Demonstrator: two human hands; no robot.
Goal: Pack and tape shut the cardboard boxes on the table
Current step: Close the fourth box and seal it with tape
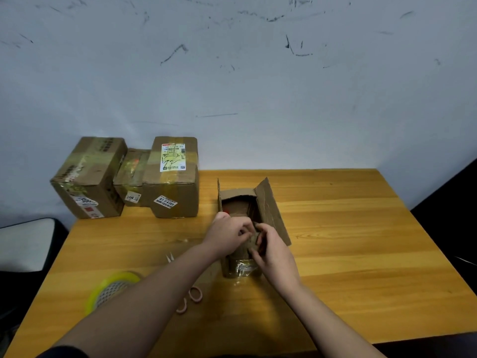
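Both bare forearms reach forward over the open box [247, 223]. The left hand [228, 235] and right hand [272, 250] meet at its near flap, fingers curled, pinching it.

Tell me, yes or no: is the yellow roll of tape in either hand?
No. The yellow roll of tape lies on the wooden table, beside the left forearm.

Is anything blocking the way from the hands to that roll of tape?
Only the person's own left forearm, which lies across part of the tape roll. Both hands, left and right, are busy at the open box.
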